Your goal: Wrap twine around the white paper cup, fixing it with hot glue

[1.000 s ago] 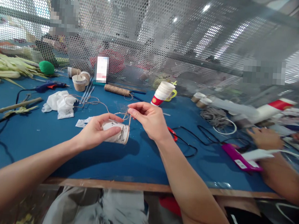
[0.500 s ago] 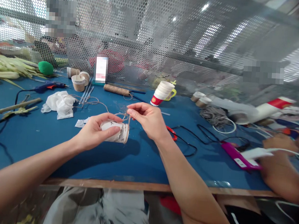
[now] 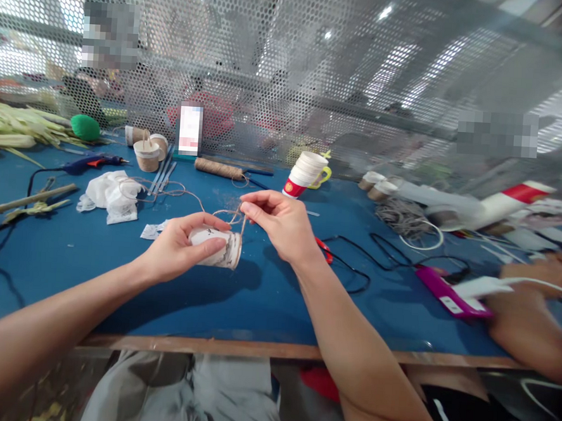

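Note:
My left hand [image 3: 184, 243] is wrapped round a white paper cup [image 3: 216, 248] lying on its side, its wide rim toward the right. Brown twine [image 3: 244, 224] runs along that rim, and dark marks show on the cup's wall. Above the rim, my right hand [image 3: 280, 226] pinches the twine between thumb and fingertips. From there the loose twine trails left across the table toward a crumpled piece of white lace [image 3: 110, 194]. A small scrap of lace [image 3: 155, 230] lies just behind my left hand.
A glue gun [image 3: 96, 163], twine-wrapped cups [image 3: 146, 156], a twine spool [image 3: 218, 168] and stacked paper cups [image 3: 305, 174] stand further back on the blue table [image 3: 274, 318]. At right are a purple power strip [image 3: 452, 294], black cables and another person's arm [image 3: 531, 321]. A perforated metal screen [image 3: 280, 64] rises behind.
My right hand has shifted very slightly up with the twine, while the left keeps its hold on the cup. The other person's hand at right has moved a little.

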{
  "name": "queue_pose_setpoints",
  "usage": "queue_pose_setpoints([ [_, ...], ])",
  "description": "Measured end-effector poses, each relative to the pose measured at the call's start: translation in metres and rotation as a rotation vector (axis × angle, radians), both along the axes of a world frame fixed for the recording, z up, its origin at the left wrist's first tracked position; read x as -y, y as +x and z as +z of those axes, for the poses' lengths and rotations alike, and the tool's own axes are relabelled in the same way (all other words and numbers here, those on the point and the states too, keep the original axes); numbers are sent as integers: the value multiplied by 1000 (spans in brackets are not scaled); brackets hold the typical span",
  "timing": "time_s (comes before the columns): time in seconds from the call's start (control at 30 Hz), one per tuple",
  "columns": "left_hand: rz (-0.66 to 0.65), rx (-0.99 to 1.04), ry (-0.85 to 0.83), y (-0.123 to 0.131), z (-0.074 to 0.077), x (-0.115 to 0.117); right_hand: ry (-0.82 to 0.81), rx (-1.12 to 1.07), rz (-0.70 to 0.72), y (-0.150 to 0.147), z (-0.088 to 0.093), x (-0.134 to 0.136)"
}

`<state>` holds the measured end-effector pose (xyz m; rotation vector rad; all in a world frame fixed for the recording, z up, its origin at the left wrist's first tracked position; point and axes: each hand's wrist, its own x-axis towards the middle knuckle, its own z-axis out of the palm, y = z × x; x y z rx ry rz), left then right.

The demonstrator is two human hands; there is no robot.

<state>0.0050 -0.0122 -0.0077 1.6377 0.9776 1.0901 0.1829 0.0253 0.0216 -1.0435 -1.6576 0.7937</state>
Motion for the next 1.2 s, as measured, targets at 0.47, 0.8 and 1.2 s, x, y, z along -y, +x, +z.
queue_pose_setpoints([
  [0.47,24,26,-5,-1,5,5,-127,58,76,-2,-3,1],
  [0.8,38,49,35,-1,5,5,-190,47,126,-2,-6,0],
  [1.2,56,160,-23,-1,5,4,-295,-37,166,-5,-9,0],
])
